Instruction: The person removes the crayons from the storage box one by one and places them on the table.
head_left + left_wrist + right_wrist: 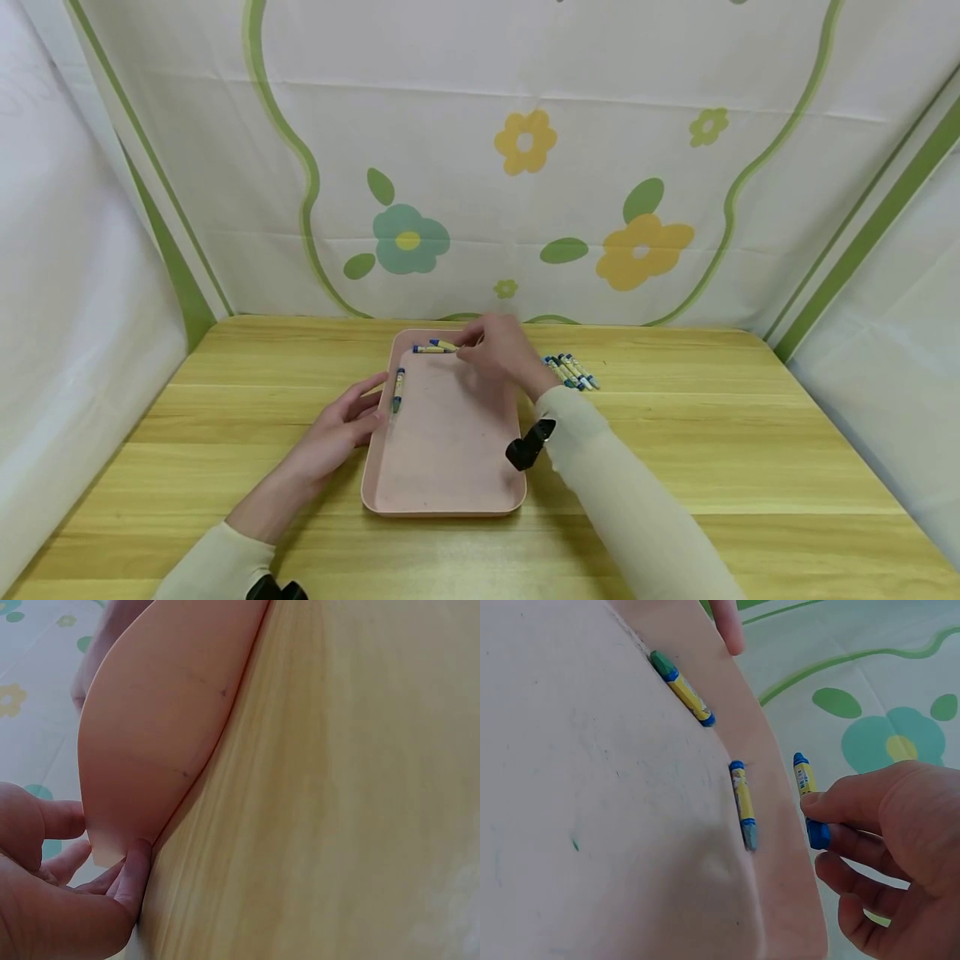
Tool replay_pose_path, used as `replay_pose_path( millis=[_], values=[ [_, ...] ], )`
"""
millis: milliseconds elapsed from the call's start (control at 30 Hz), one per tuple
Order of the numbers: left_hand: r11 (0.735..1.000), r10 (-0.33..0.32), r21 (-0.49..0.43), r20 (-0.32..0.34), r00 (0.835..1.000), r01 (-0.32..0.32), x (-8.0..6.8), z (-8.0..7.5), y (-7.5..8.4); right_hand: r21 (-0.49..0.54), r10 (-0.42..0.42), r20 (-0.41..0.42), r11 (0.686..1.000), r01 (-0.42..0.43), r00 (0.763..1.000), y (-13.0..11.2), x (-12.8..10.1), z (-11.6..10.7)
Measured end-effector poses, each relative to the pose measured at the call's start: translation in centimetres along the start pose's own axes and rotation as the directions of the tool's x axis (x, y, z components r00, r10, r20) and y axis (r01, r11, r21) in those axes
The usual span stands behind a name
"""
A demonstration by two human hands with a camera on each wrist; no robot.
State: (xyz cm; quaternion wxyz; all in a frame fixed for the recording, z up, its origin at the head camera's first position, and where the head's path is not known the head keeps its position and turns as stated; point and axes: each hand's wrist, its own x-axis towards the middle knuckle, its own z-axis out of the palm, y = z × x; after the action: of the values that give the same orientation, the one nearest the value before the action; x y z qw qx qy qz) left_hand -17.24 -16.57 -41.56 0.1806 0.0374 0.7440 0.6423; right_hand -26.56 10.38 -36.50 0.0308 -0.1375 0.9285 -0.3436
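A pink tray (450,450) lies on the wooden table. My right hand (498,346) is above its far end and pinches a blue crayon (811,801) with a yellow wrapper between thumb and fingers. Just below that, a crayon with a grey-teal tip (743,806) rests along the tray's far wall. A green-tipped crayon (398,390) lies against the left wall inside. At the tray's left side, my left hand (337,429) touches the rim and outer wall with spread, slightly bent fingers (136,874).
Several crayons (572,372) lie side by side on the table (675,467), right of the tray near its far end. A white cloth with printed flowers (480,192) stands behind the table, and white cloth hangs at both sides.
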Motion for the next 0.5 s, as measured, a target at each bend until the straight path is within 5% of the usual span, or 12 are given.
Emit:
replay_pose_path(
  millis=[500],
  values=[
    [1.000, 0.003, 0.002, 0.001, 1.000, -0.003, -0.2, 0.1, 0.1, -0.054, 0.007, -0.055, 0.998, -0.010, 0.998, 2.0, -2.1, -3.2]
  ],
)
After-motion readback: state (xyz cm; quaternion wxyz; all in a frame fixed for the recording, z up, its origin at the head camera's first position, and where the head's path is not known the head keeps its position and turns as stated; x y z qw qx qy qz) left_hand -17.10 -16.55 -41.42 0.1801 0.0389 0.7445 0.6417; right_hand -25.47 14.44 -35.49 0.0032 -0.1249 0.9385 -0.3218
